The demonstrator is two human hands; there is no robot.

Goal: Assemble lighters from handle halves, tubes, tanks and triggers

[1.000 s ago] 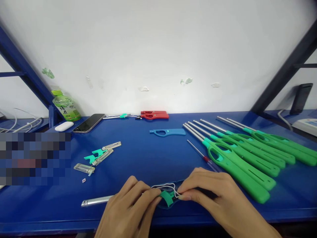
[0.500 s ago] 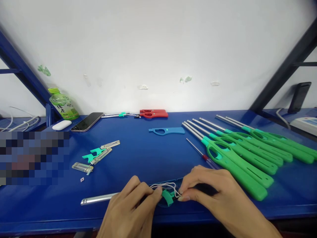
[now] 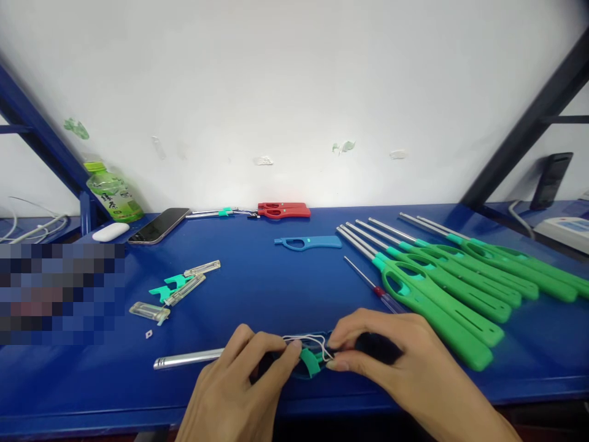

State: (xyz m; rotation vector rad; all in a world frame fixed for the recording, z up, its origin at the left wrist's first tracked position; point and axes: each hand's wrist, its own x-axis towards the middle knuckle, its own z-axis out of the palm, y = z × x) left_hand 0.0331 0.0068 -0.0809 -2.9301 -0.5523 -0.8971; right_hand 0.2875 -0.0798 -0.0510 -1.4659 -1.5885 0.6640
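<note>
A half-built long-tube lighter lies near the table's front edge, its metal tube (image 3: 188,358) pointing left. My left hand (image 3: 243,374) is closed around its front part, the thumb pressing beside the green trigger (image 3: 311,363). Thin white wires (image 3: 306,337) loop over the dark blue shell (image 3: 299,372). At the right end of that loop, my right hand (image 3: 381,350) is closed in a pinch on the white wire, thumb and forefinger nearly together. The fingers cover most of the lighter's inner parts.
Several green lighters (image 3: 442,307) and a screwdriver (image 3: 377,288) lie right. A blue shell half (image 3: 313,242) and red shells (image 3: 283,210) lie behind. Clear fuel tanks (image 3: 184,290) and green triggers (image 3: 161,293) lie left. A phone (image 3: 159,226), white case (image 3: 111,232) and bottle (image 3: 115,195) stand back left.
The lighter's tube end has lifted slightly, and both hands have shifted a little. The right fingers stay at the wire. The whole view has moved slightly.
</note>
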